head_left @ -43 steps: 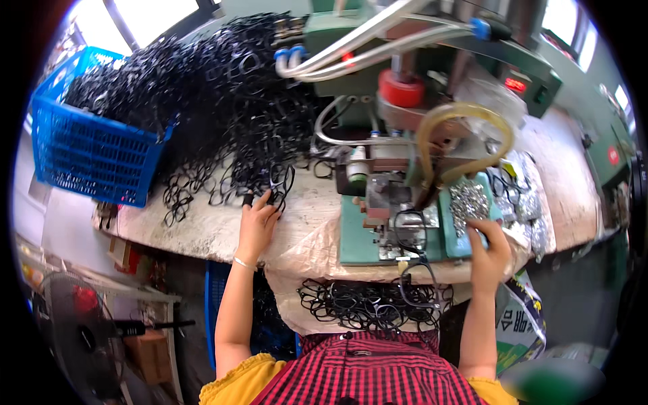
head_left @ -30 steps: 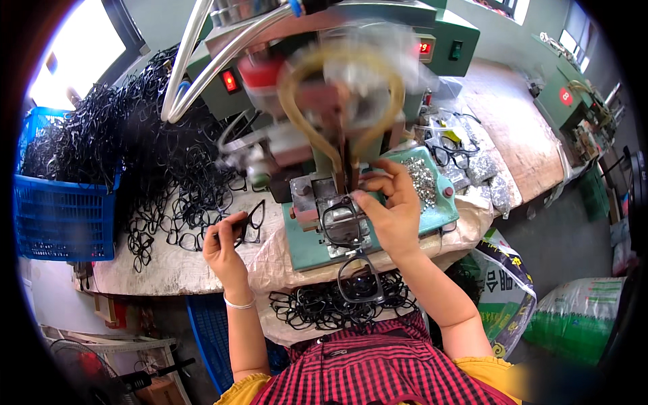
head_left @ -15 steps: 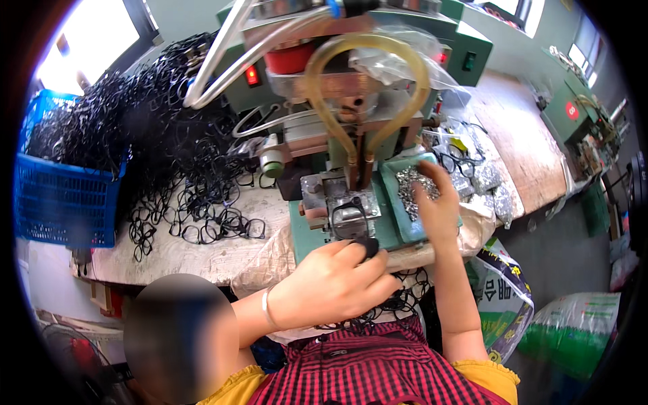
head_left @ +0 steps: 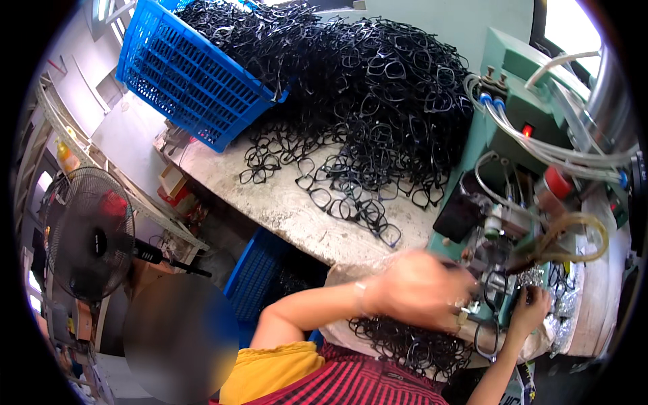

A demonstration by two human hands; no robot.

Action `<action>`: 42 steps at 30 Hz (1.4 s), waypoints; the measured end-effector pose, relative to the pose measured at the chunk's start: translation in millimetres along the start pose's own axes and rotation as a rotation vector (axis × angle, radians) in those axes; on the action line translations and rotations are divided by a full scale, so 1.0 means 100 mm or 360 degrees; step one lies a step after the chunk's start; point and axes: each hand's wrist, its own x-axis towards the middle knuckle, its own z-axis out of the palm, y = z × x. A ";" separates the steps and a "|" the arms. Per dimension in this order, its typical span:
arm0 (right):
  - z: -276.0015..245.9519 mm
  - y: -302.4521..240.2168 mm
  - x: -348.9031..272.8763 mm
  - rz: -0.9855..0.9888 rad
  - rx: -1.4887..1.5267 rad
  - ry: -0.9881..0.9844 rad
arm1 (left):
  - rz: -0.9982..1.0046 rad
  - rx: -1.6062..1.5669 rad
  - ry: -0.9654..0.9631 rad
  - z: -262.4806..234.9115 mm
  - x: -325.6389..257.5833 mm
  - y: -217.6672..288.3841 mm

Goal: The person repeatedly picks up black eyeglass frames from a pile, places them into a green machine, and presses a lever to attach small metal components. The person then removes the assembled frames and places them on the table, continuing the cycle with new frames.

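My left hand (head_left: 418, 290) is blurred with motion in front of the green machine (head_left: 520, 135). Its fingers are closed by a black eyeglass frame (head_left: 487, 337) that hangs just below them. My right hand (head_left: 530, 307) reaches up at the machine's front. Its bent fingertips touch a heap of small shiny metal parts (head_left: 540, 275); whether it grips any is unclear. A clamp with tubes and a yellowish hose (head_left: 574, 236) sits just above both hands. More black frames (head_left: 405, 344) lie in a heap on my lap.
A big pile of black eyeglass frames (head_left: 378, 88) covers the worn white table (head_left: 297, 209), spilling from a blue plastic basket (head_left: 182, 74) at the back left. A standing fan (head_left: 88, 233) is at the left. A blue crate (head_left: 260, 273) sits under the table.
The view has swung left, so the machine now sits at the right. My left hand has risen from the clamp, with a frame below its fingers. My right hand stays at the metal parts.
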 end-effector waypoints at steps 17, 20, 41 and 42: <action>0.11 0.16 -0.21 0.0192 0.0249 0.0302 | -0.1851 0.1128 -0.0012 -2.85 -2.79 -2.31; 0.18 0.36 -0.25 0.0162 0.0239 0.0299 | -0.1592 0.0926 0.0026 -1.69 -2.39 -2.62; -0.41 -1.17 0.16 0.0288 0.2000 0.0030 | -0.2322 -0.0858 0.0761 -0.54 -1.02 -0.51; -0.42 -1.18 0.15 0.0342 0.2074 0.0017 | -0.2358 -0.1205 0.0829 -0.35 -1.00 -0.37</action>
